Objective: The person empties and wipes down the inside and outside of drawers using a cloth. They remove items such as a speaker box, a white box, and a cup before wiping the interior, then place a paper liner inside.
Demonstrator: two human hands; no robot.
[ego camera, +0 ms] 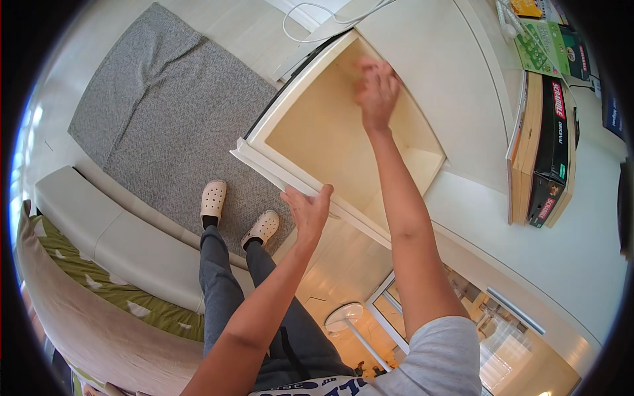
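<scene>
An open white drawer (317,128) juts out from a white cabinet, and the part of its inside that shows holds nothing. My left hand (308,205) rests at the top edge of the drawer's front panel (277,171), thumb apart from the fingers; whether it grips the panel is unclear. Over the drawer's far inner side, my right hand (379,89) is blurred, its fingers loosely curled. I see nothing held in it.
Board game boxes (550,148) and books stand on the white cabinet top at right. A white cable (297,39) loops behind the drawer. A grey rug (188,109) lies underfoot, beside a bed with a padded frame (124,237). A round-based white stand (344,317) is below.
</scene>
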